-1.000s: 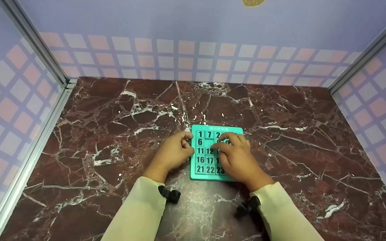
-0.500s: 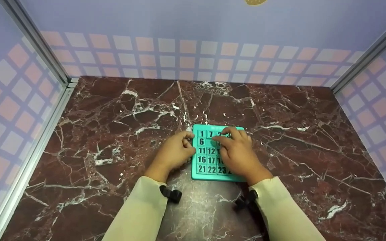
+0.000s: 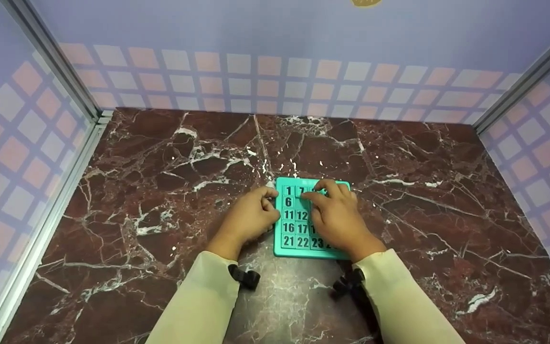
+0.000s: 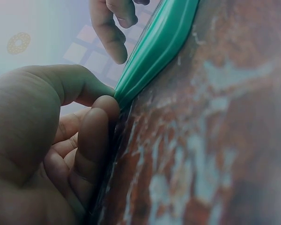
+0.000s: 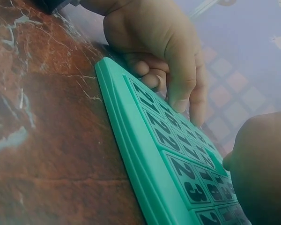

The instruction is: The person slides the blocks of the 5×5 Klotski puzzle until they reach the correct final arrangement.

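We see the green number board [image 3: 299, 253] on the table [image 3: 112, 239]. Left hand [image 3: 251, 217] grips its left edge, fingers curled; right hand [image 3: 339, 215] over its right side, thumb and forefinger slightly apart, at the tiles [image 3: 302, 228].

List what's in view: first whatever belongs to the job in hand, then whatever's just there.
In the job:
green number board
numbered tiles
left hand, at the board's left edge
right hand, over the tiles

Just there:
marbled tabletop
patterned back wall
black wrist gear, worn
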Motion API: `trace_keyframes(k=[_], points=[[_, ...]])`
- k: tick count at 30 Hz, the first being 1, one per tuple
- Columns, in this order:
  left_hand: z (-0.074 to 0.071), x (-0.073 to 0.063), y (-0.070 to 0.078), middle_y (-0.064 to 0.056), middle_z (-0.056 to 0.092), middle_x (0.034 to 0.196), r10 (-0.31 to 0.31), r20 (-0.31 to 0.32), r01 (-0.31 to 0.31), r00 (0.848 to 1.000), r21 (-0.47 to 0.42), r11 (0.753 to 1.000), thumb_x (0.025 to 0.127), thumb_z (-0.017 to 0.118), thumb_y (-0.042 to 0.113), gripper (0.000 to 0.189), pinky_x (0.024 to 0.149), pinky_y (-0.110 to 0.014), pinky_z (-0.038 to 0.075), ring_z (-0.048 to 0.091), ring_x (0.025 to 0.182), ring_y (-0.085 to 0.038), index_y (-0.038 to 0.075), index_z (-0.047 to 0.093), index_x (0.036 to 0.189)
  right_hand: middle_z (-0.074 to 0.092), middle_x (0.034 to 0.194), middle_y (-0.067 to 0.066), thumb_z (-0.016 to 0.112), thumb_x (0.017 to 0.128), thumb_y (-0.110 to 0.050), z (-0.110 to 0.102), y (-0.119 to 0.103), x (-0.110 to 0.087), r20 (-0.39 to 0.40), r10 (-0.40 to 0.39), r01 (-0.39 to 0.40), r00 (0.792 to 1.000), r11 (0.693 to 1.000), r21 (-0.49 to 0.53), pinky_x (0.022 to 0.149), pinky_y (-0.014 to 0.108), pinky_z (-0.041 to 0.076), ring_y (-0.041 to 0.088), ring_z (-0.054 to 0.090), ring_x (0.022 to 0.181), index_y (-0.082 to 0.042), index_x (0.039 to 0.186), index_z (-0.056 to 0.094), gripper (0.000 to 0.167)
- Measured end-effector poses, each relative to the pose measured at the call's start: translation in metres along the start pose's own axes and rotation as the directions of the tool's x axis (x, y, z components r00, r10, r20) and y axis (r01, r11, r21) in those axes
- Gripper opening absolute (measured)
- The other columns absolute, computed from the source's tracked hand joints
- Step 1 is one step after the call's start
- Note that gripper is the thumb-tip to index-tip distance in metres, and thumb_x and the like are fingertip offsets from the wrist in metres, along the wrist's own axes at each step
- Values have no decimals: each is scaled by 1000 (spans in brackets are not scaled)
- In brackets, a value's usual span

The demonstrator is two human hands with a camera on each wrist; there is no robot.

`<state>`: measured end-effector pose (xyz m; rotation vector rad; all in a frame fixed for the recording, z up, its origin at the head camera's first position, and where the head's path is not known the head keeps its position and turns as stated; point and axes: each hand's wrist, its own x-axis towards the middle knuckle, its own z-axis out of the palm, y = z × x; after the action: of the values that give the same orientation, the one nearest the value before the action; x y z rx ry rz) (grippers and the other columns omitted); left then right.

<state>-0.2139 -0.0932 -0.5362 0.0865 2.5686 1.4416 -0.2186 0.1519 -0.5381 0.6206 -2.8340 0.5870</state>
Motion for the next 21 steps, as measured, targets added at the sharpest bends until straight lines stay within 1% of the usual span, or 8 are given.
trace_keyframes(k=[6,14,21], points=[[0,0,0,3,73,90,-3,1,3,1000,-5,1000,93,74,16,53,70,-34,56,67,69,-13,16,68,146,62,141,6,55,108,-17,2,2,1,2,1,-1,1000,1000,-6,100,58,41,37,55,122,-26,139,80,41],[0,0,0,3,71,88,1,-12,-1,1000,-6,1000,92,73,14,53,70,-32,53,64,69,-12,14,69,145,62,140,7,54,108,-16,2,2,1,3,-9,9,1000,1000,-2,99,59,41,38,55,119,-25,137,81,40],[0,1,0,2,73,91,-14,17,14,1000,-23,1000,94,72,15,53,68,-32,55,68,67,-13,15,67,147,63,139,6,56,106,-15,1,1,0,-7,-23,23,1000,1000,13,98,58,41,38,55,119,-25,129,84,37]])
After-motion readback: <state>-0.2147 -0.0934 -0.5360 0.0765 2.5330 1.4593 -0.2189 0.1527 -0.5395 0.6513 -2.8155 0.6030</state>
